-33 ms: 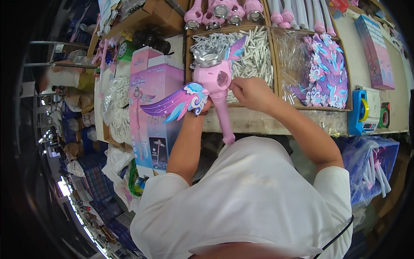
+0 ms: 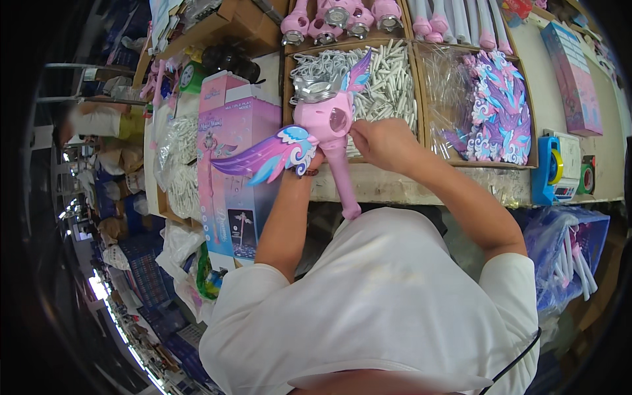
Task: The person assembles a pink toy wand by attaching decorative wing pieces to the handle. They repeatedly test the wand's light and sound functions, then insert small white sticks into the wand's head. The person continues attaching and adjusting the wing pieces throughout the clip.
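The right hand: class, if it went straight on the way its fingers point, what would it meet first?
The right hand would likely meet the pink wand first, near where its head joins the handle. Whether the fingers touch it is hard to tell from this view.

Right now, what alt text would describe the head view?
The left hand, partly hidden, holds a pink winged toy wand, the right hand pinched at its right side. Beyond are white sticks and purple wing pieces in cardboard bins.
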Tool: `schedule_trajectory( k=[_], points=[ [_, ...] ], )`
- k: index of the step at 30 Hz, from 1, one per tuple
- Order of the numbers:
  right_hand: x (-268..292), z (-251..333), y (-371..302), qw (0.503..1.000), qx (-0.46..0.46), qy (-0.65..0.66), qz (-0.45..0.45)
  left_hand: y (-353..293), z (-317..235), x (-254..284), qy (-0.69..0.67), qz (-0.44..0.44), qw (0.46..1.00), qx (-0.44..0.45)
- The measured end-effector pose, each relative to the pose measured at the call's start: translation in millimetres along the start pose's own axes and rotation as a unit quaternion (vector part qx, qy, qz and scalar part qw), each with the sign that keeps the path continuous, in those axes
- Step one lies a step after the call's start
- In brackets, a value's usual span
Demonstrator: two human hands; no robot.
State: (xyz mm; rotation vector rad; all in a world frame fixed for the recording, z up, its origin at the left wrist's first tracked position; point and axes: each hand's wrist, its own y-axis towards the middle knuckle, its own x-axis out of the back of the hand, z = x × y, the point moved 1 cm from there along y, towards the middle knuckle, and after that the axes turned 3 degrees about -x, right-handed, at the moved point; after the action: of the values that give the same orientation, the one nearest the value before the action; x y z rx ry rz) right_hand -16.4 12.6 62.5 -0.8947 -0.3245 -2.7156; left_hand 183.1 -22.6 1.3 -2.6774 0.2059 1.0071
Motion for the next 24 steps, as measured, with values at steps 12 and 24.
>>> schedule_trajectory(
  k=[12,24],
  points=[
    [5.9,7.6,-5.4,0.61,-0.391,0.663,0.189,-3.8,-7.1,-7.5,0.02,0.006,1.0,-0.009],
    [7.4,4.6,-13.4,0.975,-0.114,0.163,0.098,-5.2,5.2,2.9,0.005,0.089,0.996,0.01]
  ],
)
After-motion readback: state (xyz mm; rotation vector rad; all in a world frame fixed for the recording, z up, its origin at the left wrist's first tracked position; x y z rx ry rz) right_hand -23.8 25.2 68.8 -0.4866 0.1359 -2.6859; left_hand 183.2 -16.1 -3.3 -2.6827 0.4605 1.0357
